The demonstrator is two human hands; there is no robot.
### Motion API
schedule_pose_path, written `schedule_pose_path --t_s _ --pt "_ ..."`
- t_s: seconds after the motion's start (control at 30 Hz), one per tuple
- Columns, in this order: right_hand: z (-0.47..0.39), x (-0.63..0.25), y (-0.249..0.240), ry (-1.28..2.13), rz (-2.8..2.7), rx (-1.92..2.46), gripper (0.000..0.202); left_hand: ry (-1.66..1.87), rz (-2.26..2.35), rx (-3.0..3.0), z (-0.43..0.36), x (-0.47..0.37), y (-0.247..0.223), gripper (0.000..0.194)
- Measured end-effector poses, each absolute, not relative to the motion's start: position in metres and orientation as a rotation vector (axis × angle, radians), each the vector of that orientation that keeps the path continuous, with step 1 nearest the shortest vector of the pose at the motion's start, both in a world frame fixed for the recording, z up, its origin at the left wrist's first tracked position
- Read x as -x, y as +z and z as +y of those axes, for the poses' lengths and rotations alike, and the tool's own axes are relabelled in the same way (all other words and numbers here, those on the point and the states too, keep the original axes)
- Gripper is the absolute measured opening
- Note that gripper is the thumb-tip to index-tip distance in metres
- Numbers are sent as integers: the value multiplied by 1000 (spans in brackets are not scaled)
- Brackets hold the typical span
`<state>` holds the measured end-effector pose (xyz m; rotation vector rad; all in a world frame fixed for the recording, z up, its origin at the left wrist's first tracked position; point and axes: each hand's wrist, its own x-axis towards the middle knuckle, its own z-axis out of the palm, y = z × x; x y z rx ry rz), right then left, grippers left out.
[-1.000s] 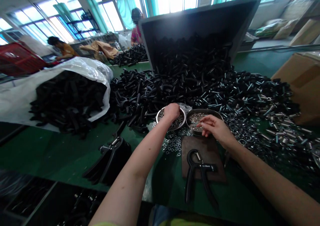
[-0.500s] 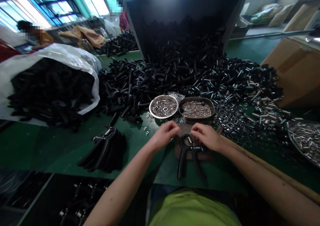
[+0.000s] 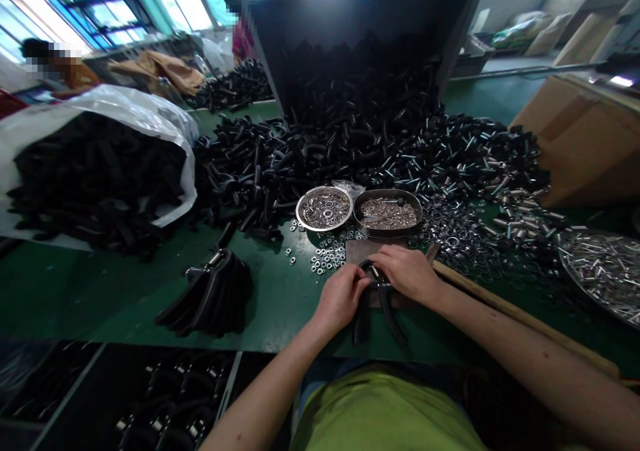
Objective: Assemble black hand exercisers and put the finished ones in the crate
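A black hand grip strengthener with a small metal spring lies on a flat brownish plate in front of me, its two handles pointing towards me. My left hand is closed at its left side, thumb and fingers pinched near the spring. Over the upper right part of the same strengthener, my right hand has its fingers curled and closed, covering the knob end. Just beyond the hands stand a round metal bowl of small metal parts and an oval tin of tiny rivet-like pieces. Loose nuts lie left of the plate.
Stacked strengtheners stand at the left. Behind are a white bag of black handles, a large handle pile and a tilted bin. Springs, a wooden-handled tool, a dish and a carton fill the right.
Both hands were raised above the strengthener with fingertips apart from it. My left hand has come down and right onto it, and my right hand has closed over its top.
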<state>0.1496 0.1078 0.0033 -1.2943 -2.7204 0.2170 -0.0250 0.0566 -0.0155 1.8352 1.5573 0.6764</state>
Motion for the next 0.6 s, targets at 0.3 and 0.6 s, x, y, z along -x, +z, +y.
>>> schedule_pose_path --t_s 0.3,0.6 --pt "60 -273 -24 -254 -2418 1894 23 617 1576 -2075 58 17 -21 9" --pt "63 -245 0 249 -2168 1705 33 348 1547 -2573 48 16 -17 19"
